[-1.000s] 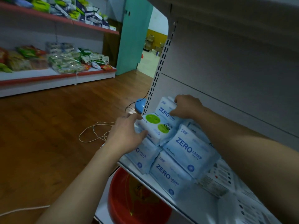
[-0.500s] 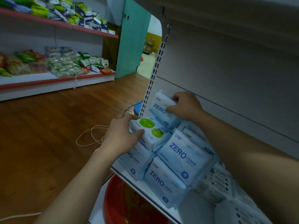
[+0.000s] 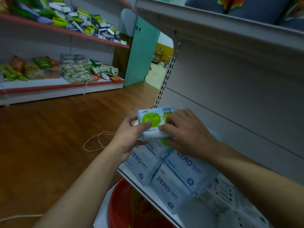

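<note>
While both hands gripped the green-spotted pack (image 3: pixel 152 122), left hand (image 3: pixel 130 139) at nine o'clock; right hand (image 3: pixel 185 135) at three, blue packs (image 3: pixel 169 186) lay below.

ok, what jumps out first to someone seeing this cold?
The green-faced pack, gripped by the left hand and right hand at centre frame. Below it, pale blue ZERO LEAKS packs lie on the white shelf, with a red basin underneath at bottom centre.

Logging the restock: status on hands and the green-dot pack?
Left hand, right hand grip green-dot pack. Held over ZERO LEAKS packs on shelf. Nothing blocking.
</note>
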The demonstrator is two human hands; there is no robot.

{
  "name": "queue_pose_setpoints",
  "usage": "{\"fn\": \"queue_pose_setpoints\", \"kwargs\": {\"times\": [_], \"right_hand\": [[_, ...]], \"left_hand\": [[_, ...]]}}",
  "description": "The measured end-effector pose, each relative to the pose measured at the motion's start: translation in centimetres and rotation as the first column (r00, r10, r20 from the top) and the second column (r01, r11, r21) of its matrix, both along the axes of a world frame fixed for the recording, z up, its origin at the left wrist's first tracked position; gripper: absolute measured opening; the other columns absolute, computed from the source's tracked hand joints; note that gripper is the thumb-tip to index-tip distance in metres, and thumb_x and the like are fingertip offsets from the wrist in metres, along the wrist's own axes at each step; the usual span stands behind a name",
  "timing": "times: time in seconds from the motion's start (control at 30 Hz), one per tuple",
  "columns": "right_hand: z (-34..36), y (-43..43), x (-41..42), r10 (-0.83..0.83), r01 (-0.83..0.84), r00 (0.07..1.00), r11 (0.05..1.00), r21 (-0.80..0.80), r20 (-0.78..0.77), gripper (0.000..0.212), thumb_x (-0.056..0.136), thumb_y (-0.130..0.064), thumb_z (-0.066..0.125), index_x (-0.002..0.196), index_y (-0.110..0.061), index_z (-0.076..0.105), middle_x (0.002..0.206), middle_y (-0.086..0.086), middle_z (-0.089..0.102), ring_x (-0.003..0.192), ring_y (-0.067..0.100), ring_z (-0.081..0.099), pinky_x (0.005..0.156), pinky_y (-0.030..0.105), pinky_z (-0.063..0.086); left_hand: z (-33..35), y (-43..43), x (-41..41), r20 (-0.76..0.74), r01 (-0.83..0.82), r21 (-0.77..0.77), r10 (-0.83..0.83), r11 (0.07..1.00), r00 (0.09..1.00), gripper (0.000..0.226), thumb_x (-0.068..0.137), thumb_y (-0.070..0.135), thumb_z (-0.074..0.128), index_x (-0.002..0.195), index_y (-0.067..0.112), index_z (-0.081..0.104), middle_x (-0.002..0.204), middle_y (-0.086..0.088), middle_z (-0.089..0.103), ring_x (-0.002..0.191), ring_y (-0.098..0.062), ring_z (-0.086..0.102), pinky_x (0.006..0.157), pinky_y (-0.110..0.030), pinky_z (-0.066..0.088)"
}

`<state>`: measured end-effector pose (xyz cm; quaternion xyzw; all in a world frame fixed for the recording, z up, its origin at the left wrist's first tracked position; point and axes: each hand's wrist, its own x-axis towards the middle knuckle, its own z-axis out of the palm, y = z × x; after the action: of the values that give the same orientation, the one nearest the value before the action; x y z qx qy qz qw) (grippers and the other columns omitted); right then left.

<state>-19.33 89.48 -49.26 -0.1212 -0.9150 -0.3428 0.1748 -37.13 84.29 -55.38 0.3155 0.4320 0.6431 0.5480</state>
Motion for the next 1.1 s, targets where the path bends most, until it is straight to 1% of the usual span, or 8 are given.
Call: {"fn": "queue_pose_setpoints", "kwargs": {"times": [0.17, 0.27, 0.37, 0.5, 0.6, 0.8, 0.9, 1.1], "right_hand": [[2.6, -0.7, -0.8, -0.292, 0.230, 0.945, 0.915, -0.333, -0.149, 0.054, 0.077, -0.047, 0.070, 0.123, -0.021, 0.059, 0.116, 0.005, 0.055, 0.106, 0.023, 0.048, 0.091, 0.034, 0.036], [4.9, -0.6, -2.2, -0.487, 0.338, 0.870, 0.707, -0.622, -0.080, 0.079, 0.076, -0.047, 0.075, 0.143, -0.030, 0.038, 0.135, 0.001, 0.045, 0.121, 0.017, 0.044, 0.099, 0.031, 0.034], [6.0, -0.1, -3.5, -0.518, 0.343, 0.853, 0.472, -0.812, 0.060, 0.064, 0.079, -0.041, 0.074, 0.136, -0.032, 0.046, 0.126, -0.002, 0.057, 0.108, 0.015, 0.058, 0.092, 0.031, 0.047], [6.3, 2.6, -3.6, -0.541, 0.331, 0.841, 0.525, -0.784, -0.007, 0.046, 0.083, -0.033, 0.072, 0.126, -0.027, 0.056, 0.116, -0.004, 0.061, 0.102, 0.011, 0.058, 0.088, 0.026, 0.044], [4.9, 6.4, -2.3, -0.681, 0.427, 0.722, 0.578, -0.696, -0.123, 0.039, 0.084, -0.028, 0.071, 0.121, -0.022, 0.059, 0.118, 0.003, 0.062, 0.103, 0.018, 0.058, 0.091, 0.030, 0.046], [0.9, 10.6, -2.0, -0.858, 0.811, 0.444, 0.264, -0.522, 0.258, 0.077, 0.079, -0.044, 0.073, 0.140, -0.013, 0.037, 0.137, 0.012, 0.048, 0.122, 0.031, 0.049, 0.097, 0.039, 0.041], [-0.2, 11.5, -2.0, -0.876, 0.852, 0.363, 0.176, -0.492, 0.316, 0.070, 0.079, -0.045, 0.073, 0.133, -0.011, 0.042, 0.130, 0.012, 0.053, 0.116, 0.031, 0.052, 0.091, 0.037, 0.039], [1.3, 10.8, -2.3, -0.862, 0.638, 0.504, 0.334, -0.694, 0.048, 0.044, 0.068, -0.034, 0.082, 0.100, -0.015, 0.058, 0.101, 0.009, 0.061, 0.084, 0.025, 0.055, 0.066, 0.029, 0.037]], "left_hand": [[0.2, -0.6, -1.5, -0.135, -0.054, 0.118, 0.070, 0.992, 0.988, 0.042, 0.081, 0.001, 0.072, 0.111, 0.030, 0.064, 0.108, -0.010, 0.069, 0.081, -0.023, 0.072, 0.064, -0.030, 0.056], [0.7, -0.9, -2.1, -0.134, -0.041, 0.210, 0.070, 0.977, 0.989, 0.040, 0.081, 0.000, 0.073, 0.107, 0.029, 0.066, 0.113, -0.010, 0.068, 0.088, -0.028, 0.072, 0.065, -0.033, 0.057], [1.0, -0.9, -2.5, -0.065, -0.076, 0.257, 0.096, 0.963, 0.993, 0.043, 0.081, -0.002, 0.071, 0.111, 0.028, 0.060, 0.114, -0.005, 0.067, 0.092, -0.028, 0.071, 0.061, -0.033, 0.057], [0.8, -0.6, -3.5, -0.006, -0.158, 0.219, 0.164, 0.963, 0.987, 0.050, 0.085, -0.004, 0.066, 0.125, 0.021, 0.051, 0.110, -0.005, 0.066, 0.090, -0.027, 0.070, 0.058, -0.033, 0.057], [0.2, -0.5, -4.1, 0.064, -0.185, 0.125, 0.178, 0.975, 0.982, 0.047, 0.088, -0.001, 0.064, 0.128, 0.016, 0.048, 0.109, -0.009, 0.066, 0.086, -0.028, 0.070, 0.066, -0.040, 0.060], [-1.5, -0.5, -4.4, 0.038, -0.159, 0.035, 0.158, 0.987, 0.987, 0.033, 0.088, 0.000, 0.063, 0.117, 0.013, 0.054, 0.110, -0.012, 0.065, 0.087, -0.028, 0.069, 0.072, -0.042, 0.059], [-2.1, -0.4, -4.4, 0.031, -0.143, 0.013, 0.143, 0.990, 0.989, 0.036, 0.088, 0.001, 0.064, 0.120, 0.013, 0.053, 0.110, -0.009, 0.065, 0.090, -0.028, 0.069, 0.080, -0.045, 0.059], [-2.4, 0.2, -4.2, 0.042, -0.158, -0.035, 0.159, 0.987, 0.986, 0.030, 0.089, 0.007, 0.062, 0.118, 0.012, 0.055, 0.110, -0.012, 0.066, 0.087, -0.024, 0.067, 0.061, -0.032, 0.053]]}}
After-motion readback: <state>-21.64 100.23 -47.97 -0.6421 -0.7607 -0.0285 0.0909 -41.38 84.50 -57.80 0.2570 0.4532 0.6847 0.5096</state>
